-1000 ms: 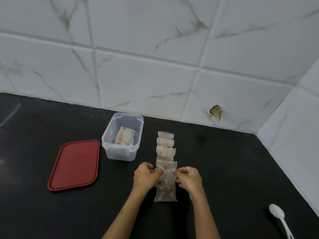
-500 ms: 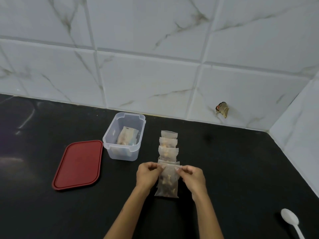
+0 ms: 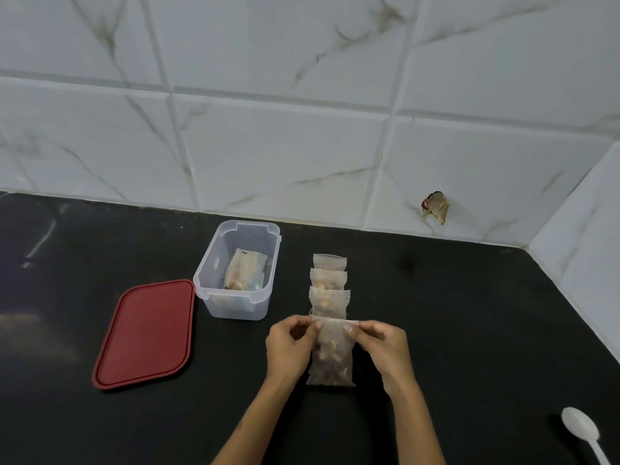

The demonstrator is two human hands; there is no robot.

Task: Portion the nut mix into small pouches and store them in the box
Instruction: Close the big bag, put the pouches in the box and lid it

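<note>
A filled nut pouch is pinched at its top corners between the left hand at 9 o'clock and the right hand at 3 o'clock, with overlapping pouches at 12 and the clear box at 10 o'clock

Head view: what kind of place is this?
Most likely a home kitchen corner: a black countertop meets marble-look wall tiles. On it stand a clear plastic food box, its red lid and a white spoon, while both hands pinch a pouch of nuts.
</note>
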